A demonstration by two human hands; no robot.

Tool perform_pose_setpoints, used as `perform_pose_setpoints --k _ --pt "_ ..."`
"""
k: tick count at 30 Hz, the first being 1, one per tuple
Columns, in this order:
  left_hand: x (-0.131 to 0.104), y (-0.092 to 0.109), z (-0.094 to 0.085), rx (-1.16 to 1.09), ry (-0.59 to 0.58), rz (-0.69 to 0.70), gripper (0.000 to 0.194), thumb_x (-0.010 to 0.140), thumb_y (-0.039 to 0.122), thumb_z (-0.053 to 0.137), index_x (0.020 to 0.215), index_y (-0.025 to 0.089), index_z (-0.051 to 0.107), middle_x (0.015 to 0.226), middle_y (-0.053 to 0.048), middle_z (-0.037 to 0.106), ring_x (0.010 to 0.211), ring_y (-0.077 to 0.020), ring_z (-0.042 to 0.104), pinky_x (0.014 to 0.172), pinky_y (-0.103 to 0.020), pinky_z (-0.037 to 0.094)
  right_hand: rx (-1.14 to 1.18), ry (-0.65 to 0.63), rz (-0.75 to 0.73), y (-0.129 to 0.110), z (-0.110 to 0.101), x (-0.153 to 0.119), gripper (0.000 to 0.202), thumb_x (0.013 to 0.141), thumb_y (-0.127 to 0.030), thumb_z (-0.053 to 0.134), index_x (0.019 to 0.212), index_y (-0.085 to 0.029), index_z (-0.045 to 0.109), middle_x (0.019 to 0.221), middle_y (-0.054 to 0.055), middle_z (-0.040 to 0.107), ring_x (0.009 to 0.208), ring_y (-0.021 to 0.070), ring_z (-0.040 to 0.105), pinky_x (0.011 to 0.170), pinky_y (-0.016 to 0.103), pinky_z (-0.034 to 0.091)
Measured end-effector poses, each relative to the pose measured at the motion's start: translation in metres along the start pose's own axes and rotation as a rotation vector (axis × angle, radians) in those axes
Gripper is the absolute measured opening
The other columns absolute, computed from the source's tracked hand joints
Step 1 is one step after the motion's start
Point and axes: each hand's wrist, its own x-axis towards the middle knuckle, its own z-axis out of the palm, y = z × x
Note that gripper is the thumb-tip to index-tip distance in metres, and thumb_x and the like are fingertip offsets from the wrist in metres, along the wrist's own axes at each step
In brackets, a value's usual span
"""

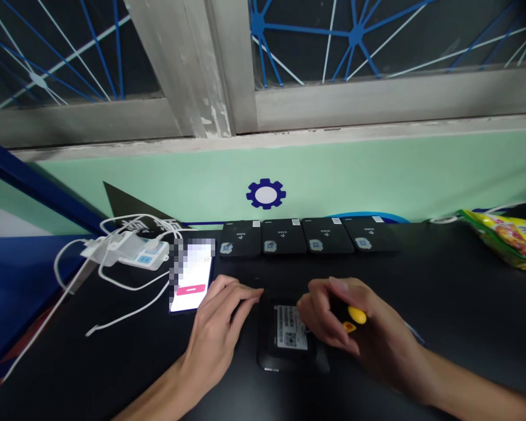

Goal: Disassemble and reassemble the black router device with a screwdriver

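A flat black electronic device (269, 354) with rounded corners lies on the dark table, label side up. Its white label (291, 327) carries barcodes and a QR code. My left hand (221, 316) is at the device's upper left corner, thumb and fingertips pinched together; anything between them is too small to make out. Over the device's right side, my right hand (346, 316) is closed around a yellow-handled screwdriver (357, 315). Only parts of the yellow handle show between the fingers, and the tip is mostly hidden by the hand.
Several black boxes (283, 237) with stickers stand in a row along the wall. A lit phone (193, 275) lies left of them, beside a white power strip (146, 254) with tangled white cables (134, 318). A colourful snack bag (508, 237) is at the far right.
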Motion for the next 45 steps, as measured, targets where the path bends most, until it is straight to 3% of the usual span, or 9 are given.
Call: perform_pose_setpoints --k 4,11,17,22,29,37,42,45 --pt "0.003 -0.002 0.001 0.068 0.003 -0.006 0.021 0.113 0.010 0.059 0.119 0.022 0.074 0.112 -0.006 0.070 0.108 -0.0238 0.063 0.090 -0.037 0.055 0.012 0.014 -0.003 0.001 0.000 0.000 0.066 0.119 -0.057 0.030 0.071 -0.021 0.057 0.059 -0.002 0.039 0.061 0.0179 0.038 0.063 0.034 0.031" --pt "0.007 -0.016 0.008 0.099 0.095 -0.087 0.021 0.113 0.019 0.061 0.118 0.024 0.081 0.110 -0.006 0.074 0.094 -0.0204 0.075 0.079 -0.031 0.060 0.010 0.015 0.003 0.000 -0.001 -0.001 0.066 0.120 -0.055 0.029 0.071 -0.020 0.058 0.060 -0.002 0.039 0.059 0.0172 0.037 0.063 0.034 0.032" --pt "0.010 -0.020 0.014 0.151 0.120 -0.221 0.025 0.106 0.022 0.071 0.130 0.025 0.075 0.093 0.001 0.084 0.059 -0.0145 0.065 0.061 -0.028 0.057 0.013 0.006 0.002 0.002 -0.002 0.000 0.066 0.119 -0.057 0.031 0.072 -0.020 0.058 0.059 -0.003 0.039 0.060 0.0172 0.037 0.062 0.033 0.032" --pt "0.011 -0.019 0.017 0.192 0.120 -0.290 0.022 0.104 0.026 0.069 0.126 0.026 0.073 0.092 0.002 0.087 0.049 -0.0134 0.061 0.055 -0.028 0.053 0.004 0.004 0.006 0.005 -0.002 0.000 0.066 0.119 -0.059 0.033 0.071 -0.020 0.057 0.059 -0.002 0.041 0.059 0.0168 0.038 0.061 0.033 0.031" --pt "0.014 -0.022 0.017 0.201 0.126 -0.340 0.022 0.101 0.026 0.070 0.123 0.029 0.070 0.094 0.003 0.089 0.047 -0.0144 0.061 0.052 -0.027 0.051 0.007 0.005 -0.003 0.007 -0.002 0.000 0.068 0.118 -0.063 0.033 0.071 -0.020 0.059 0.059 -0.002 0.042 0.058 0.0165 0.037 0.059 0.033 0.032" --pt "0.013 -0.022 0.017 0.140 0.090 -0.373 0.026 0.103 0.026 0.069 0.129 0.030 0.068 0.102 0.001 0.090 0.057 -0.0170 0.074 0.056 -0.028 0.057 0.004 -0.006 -0.012 0.007 -0.002 -0.001 0.068 0.118 -0.063 0.034 0.071 -0.020 0.060 0.058 -0.002 0.041 0.058 0.0175 0.037 0.061 0.034 0.033" --pt "0.010 -0.019 0.013 0.130 0.070 -0.365 0.043 0.102 0.026 0.068 0.144 0.029 0.060 0.102 -0.001 0.088 0.055 -0.0152 0.069 0.052 -0.025 0.054 0.016 0.000 0.005 0.007 -0.002 -0.002 0.067 0.118 -0.061 0.034 0.071 -0.020 0.060 0.060 -0.002 0.043 0.058 0.0171 0.037 0.061 0.033 0.033" --pt "0.007 -0.016 0.009 0.159 0.079 -0.293 0.040 0.104 0.026 0.066 0.144 0.028 0.060 0.108 -0.002 0.085 0.054 -0.0128 0.062 0.053 -0.026 0.054 0.022 0.007 0.005 0.006 -0.001 -0.002 0.067 0.119 -0.058 0.032 0.072 -0.020 0.059 0.059 -0.002 0.040 0.059 0.0173 0.037 0.062 0.034 0.033"
